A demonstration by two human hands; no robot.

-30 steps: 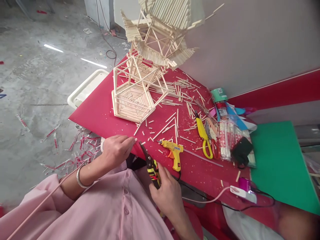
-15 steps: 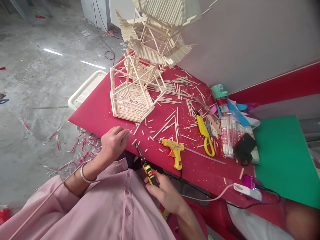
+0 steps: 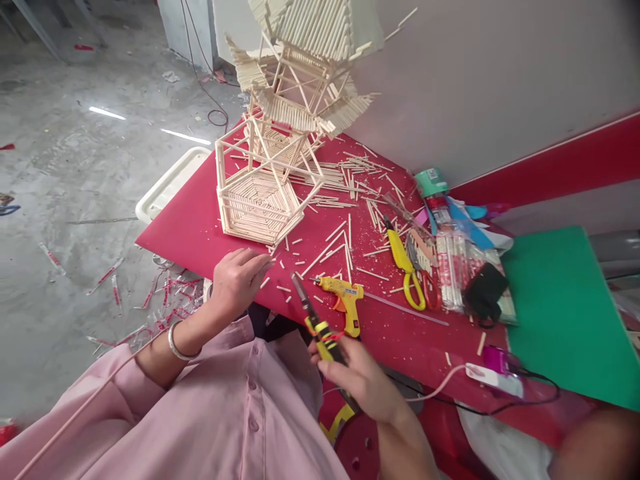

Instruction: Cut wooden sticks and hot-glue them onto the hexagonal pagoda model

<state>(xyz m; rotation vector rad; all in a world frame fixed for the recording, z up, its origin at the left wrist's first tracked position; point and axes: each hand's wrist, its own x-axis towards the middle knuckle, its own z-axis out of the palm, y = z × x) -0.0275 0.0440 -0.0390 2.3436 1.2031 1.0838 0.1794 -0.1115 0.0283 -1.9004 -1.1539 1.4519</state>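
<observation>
My left hand point(image 3: 236, 281) is over the table's front edge with thumb and fingers pressed together. Whatever may be between its fingertips is too small to make out. Just beyond the fingertips stands an open hexagonal stick frame point(image 3: 260, 200) with a base of thin pale sticks. My right hand point(image 3: 360, 373) is wrapped round pliers point(image 3: 323, 333) with black and yellow handles, their dark tip pointing up and left over the table. Beside the pliers lies a yellow glue gun point(image 3: 345, 300) on its side. Short cut stick pieces point(image 3: 284, 289) are scattered between the hands.
A tiered stick pagoda point(image 3: 300, 87) rises behind the frame. Loose sticks point(image 3: 345, 180) cover the red table point(image 3: 185, 227). Yellow-handled scissors point(image 3: 405, 267), packed sticks point(image 3: 450, 267) and a green board point(image 3: 560, 313) lie right. A power strip point(image 3: 495, 380) and cable sit near the front edge.
My right hand has moved right with the pliers, closer to the glue gun. My left hand has shifted slightly right, and the view has turned a little.
</observation>
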